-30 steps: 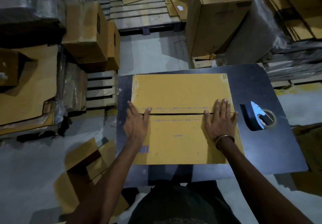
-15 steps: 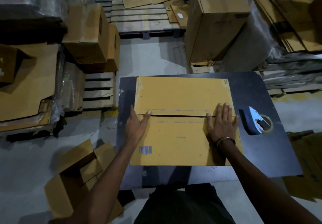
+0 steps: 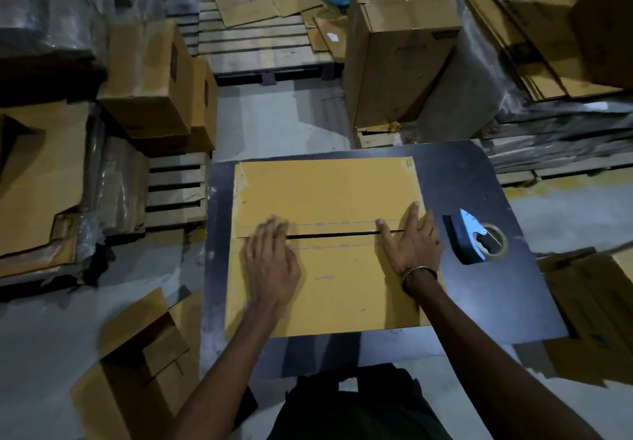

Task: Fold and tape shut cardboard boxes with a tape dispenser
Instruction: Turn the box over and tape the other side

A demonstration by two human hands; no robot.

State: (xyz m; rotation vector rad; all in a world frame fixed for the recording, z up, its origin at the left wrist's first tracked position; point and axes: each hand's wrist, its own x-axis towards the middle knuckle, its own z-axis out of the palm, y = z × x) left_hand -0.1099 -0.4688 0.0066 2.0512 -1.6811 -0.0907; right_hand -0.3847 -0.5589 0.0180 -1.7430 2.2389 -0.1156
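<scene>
On the one box (image 3: 325,196), two flat hands, left (image 3: 270,265) and right (image 3: 414,244), press its two flaps.

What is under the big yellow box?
The yellow cardboard box sits on a dark table. Both hands, left and right, press its flaps. The table beneath it is hidden.

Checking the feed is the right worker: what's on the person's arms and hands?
Both forearms are bare, no sleeves or gloves in view. The right hand has a thin metallic bracelet at the wrist. The left hand wears nothing visible.
</scene>
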